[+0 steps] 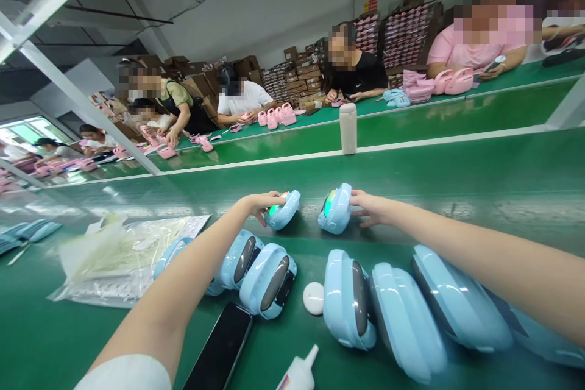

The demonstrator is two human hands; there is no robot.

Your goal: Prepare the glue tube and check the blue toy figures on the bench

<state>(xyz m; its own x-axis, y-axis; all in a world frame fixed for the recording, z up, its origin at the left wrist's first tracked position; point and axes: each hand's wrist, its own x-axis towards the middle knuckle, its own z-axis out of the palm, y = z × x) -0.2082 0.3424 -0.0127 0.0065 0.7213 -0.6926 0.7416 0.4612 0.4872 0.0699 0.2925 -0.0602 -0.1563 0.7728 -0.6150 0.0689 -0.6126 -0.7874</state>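
Both arms reach out over the far part of the green bench. My left hand (265, 204) is closed on a light-blue shell (286, 212) with a shiny green-orange inner face, fingers at its left and top edge. To its right, a second light-blue shell (337, 210) stands upright, its green face turned left. My right hand (368, 208) touches that shell's right side with its fingertips, the other fingers spread. Nearer me stand several light-blue shells with dark grey panels, among them one (269, 280) left of centre and one (348, 298) right of centre.
A black phone (219, 347), a white nozzle bottle (300, 372) and a round white lid (313, 298) lie near me. Plastic-bagged sheets (132, 256) lie left. A beige bottle (348, 128) stands beyond my hands. Several people sit across the line with pink parts.
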